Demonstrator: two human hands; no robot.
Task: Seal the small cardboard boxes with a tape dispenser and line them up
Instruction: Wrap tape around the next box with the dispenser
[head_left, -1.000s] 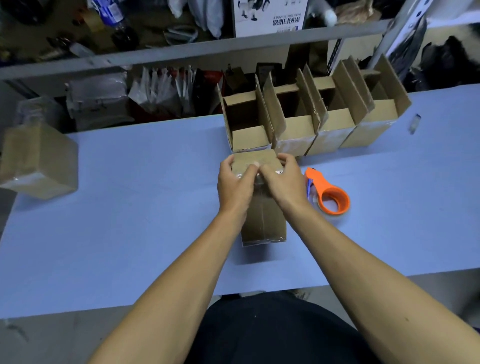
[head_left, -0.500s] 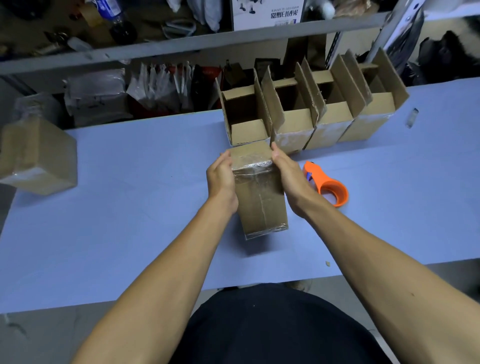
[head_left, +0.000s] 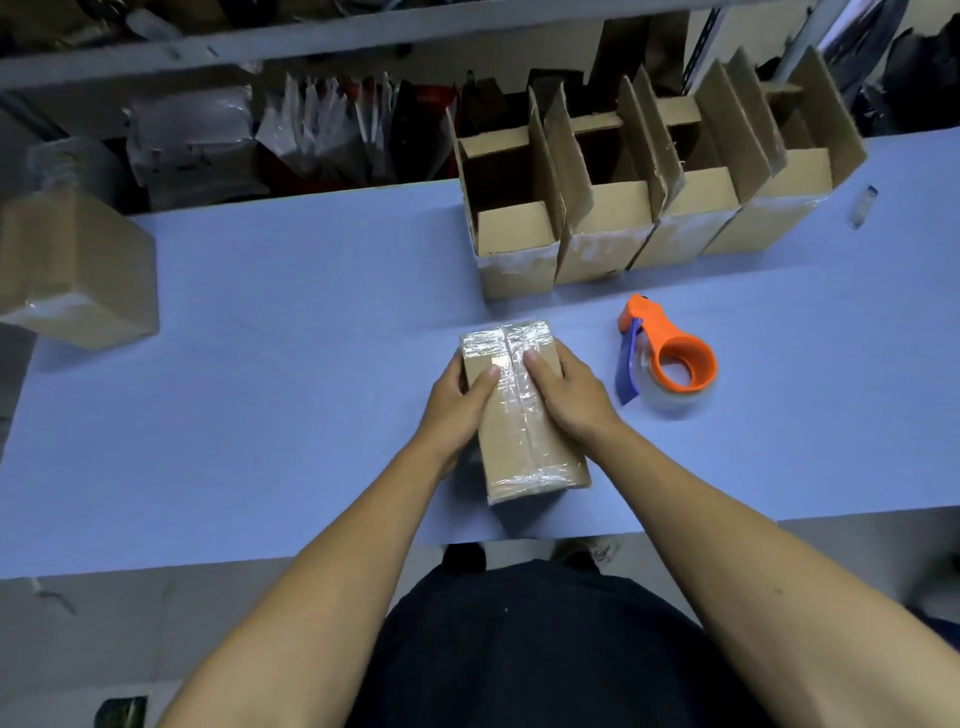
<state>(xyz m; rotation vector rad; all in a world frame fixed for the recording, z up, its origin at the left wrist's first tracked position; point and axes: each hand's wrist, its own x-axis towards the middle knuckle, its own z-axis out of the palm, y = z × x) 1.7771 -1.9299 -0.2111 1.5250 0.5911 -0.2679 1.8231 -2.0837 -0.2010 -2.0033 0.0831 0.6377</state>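
Taped brown cardboard box (head_left: 522, 415) lies on the blue table (head_left: 260, 389); I press my left hand (head_left: 457, 400) and right hand (head_left: 566, 395) around it, thumbs smoothing the seam tape flat.

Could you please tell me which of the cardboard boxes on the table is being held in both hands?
The taped box lying nearest the person, left of the orange tape dispenser; the others stand untouched.

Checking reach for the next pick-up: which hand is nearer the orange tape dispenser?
Right. The right hand rests on the taped box, on the side facing the tape dispenser, though not touching it. The left hand holds the box's far side.
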